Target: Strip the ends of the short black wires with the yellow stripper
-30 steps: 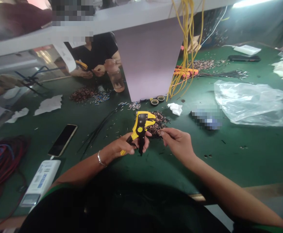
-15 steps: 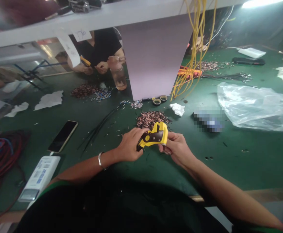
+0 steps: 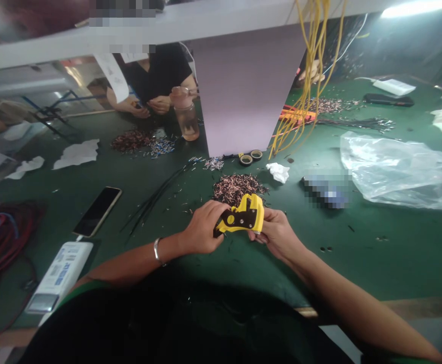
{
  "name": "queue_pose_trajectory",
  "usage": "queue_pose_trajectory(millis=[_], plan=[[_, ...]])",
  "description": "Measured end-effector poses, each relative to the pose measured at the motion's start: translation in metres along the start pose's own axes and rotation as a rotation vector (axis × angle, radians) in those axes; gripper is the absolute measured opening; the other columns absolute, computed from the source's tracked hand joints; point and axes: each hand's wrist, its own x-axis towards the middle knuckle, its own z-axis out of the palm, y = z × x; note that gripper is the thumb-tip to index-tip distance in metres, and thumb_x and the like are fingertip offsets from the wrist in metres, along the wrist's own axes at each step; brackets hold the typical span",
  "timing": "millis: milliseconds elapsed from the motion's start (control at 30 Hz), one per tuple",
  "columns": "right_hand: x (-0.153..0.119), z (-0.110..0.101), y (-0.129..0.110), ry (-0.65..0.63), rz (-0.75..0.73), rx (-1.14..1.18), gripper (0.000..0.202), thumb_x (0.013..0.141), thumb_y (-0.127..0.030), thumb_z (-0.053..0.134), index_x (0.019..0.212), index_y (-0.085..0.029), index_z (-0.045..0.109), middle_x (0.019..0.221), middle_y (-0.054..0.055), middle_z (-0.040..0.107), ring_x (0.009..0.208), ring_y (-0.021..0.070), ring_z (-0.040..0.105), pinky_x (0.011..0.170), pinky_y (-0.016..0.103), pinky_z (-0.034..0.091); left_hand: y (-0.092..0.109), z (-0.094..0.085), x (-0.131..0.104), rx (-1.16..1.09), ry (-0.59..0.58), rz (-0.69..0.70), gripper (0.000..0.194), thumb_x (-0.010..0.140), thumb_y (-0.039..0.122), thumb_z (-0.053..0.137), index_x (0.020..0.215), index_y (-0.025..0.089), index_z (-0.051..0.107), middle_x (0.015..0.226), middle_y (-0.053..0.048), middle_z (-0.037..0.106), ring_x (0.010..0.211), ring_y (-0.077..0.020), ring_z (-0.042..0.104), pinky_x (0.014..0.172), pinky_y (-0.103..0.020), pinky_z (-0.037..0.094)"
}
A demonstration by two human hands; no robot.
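My left hand is wrapped round the handles of a yellow and black wire stripper, whose head points right. At that head, my right hand has its fingers pinched together; whatever sits between them is hidden behind the tool. Just beyond the wire stripper lies a heap of short copper-coloured wire offcuts on the green table. A bundle of thin black wires stretches across the table left of the heap.
A phone is cabled to a white power bank on the left, near coiled red wires. Rolls of tape, crumpled tissue and a plastic bag lie beyond. Yellow wires hang down. A co-worker's hands show opposite.
The wire stripper's head has turned slightly, showing more of its jaw side. Both my hands stay almost where they were. Across the table, the co-worker's hand and tool have shifted a little.
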Motion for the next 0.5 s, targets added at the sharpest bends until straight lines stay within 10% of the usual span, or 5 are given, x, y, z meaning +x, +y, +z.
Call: queue_pose_trajectory(millis=[500], plan=[[0.0004, -0.0010, 0.0019, -0.055, -0.005, 0.008, 0.021, 0.067, -0.026, 0.075, 0.051, -0.017, 0.066, 0.040, -0.001, 0.060, 0.032, 0.0035, 0.031, 0.034, 0.019, 0.023, -0.0020, 0.0045, -0.0005, 0.223, 0.127, 0.206, 0.061, 0.070, 0.013, 0.053, 0.129, 0.015, 0.040, 0.108, -0.015, 0.061, 0.095, -0.0283, 0.059, 0.080, -0.047, 0.054]])
